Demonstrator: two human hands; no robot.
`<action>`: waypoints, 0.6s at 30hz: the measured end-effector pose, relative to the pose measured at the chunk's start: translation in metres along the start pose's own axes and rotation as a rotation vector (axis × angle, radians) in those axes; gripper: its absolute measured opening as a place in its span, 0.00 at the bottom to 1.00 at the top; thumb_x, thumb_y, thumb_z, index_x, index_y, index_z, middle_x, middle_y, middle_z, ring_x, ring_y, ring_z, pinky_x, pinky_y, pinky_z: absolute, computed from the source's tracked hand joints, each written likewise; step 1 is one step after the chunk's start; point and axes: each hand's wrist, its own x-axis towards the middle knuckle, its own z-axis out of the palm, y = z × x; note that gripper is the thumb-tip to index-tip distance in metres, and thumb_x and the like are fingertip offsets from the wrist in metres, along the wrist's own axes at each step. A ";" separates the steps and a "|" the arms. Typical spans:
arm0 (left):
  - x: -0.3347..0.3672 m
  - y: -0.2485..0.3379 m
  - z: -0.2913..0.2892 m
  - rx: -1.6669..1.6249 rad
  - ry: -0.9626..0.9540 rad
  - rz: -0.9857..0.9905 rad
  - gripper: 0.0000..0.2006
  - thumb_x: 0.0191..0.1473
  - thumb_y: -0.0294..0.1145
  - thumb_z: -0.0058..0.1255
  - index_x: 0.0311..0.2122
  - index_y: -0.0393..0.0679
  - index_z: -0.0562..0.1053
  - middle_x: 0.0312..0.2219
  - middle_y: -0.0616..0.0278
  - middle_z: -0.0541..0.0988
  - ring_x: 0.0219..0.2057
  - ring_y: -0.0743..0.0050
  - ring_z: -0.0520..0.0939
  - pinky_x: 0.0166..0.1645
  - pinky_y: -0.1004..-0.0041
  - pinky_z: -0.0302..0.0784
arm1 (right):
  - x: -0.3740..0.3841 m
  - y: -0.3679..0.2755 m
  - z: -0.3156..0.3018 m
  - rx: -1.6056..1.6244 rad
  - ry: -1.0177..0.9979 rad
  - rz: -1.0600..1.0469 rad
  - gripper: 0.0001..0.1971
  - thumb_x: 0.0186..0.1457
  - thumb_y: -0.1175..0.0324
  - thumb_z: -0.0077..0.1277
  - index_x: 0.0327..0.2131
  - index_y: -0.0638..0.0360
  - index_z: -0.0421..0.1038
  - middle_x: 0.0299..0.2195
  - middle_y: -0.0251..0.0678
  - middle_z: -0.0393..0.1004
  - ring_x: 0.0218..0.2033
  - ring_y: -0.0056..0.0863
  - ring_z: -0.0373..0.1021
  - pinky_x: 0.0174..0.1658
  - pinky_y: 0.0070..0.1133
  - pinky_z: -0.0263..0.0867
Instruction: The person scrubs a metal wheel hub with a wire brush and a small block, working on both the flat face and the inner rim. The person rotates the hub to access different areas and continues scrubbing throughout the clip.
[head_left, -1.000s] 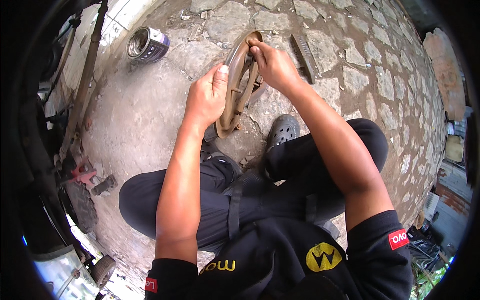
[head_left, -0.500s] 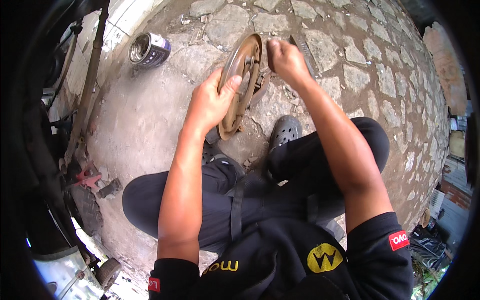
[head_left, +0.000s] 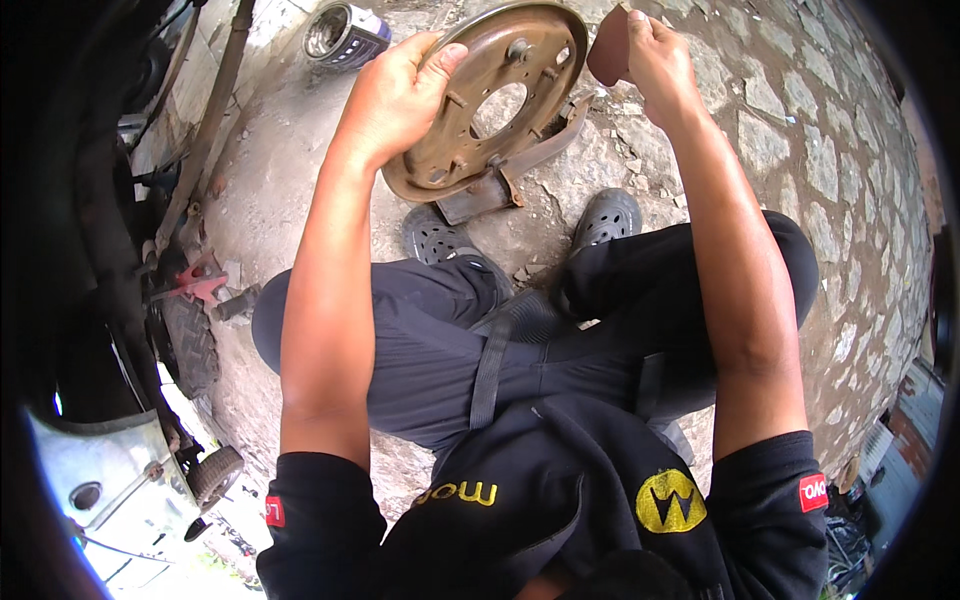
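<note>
My left hand (head_left: 400,100) grips the left rim of a round, rusty brown brake backing plate (head_left: 445,140), thumb on its face. The plate is tilted with its face toward me; a large hole sits at its middle, with studs and smaller holes around it. To its right, my right hand (head_left: 662,68) pinches a piece of dark red-brown sandpaper (head_left: 608,48), apart from the plate. Below the plate, a curved metal piece like a brake shoe (head_left: 545,152) rests near my feet, partly hidden by the plate.
An open can (head_left: 345,35) with a dark label stands at the upper left. Rough stone paving (head_left: 825,160) spreads to the right. Along the left are a vehicle's dark parts, a red metal piece (head_left: 203,277) and a tyre (head_left: 215,475). My grey clogs (head_left: 607,215) flank the shoe-like piece.
The plate has turned from nearly edge-on to show its face. My right hand has moved right and up; the sandpaper now shows in it. The whole view has shifted.
</note>
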 end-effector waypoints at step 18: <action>-0.016 -0.031 -0.011 -0.122 -0.082 0.023 0.27 0.65 0.54 0.43 0.50 0.36 0.74 0.36 0.57 0.80 0.40 0.72 0.78 0.48 0.71 0.73 | -0.086 -0.016 0.066 -0.467 -0.122 -0.707 0.16 0.66 0.60 0.45 0.52 0.57 0.71 0.49 0.51 0.75 0.50 0.48 0.72 0.52 0.36 0.70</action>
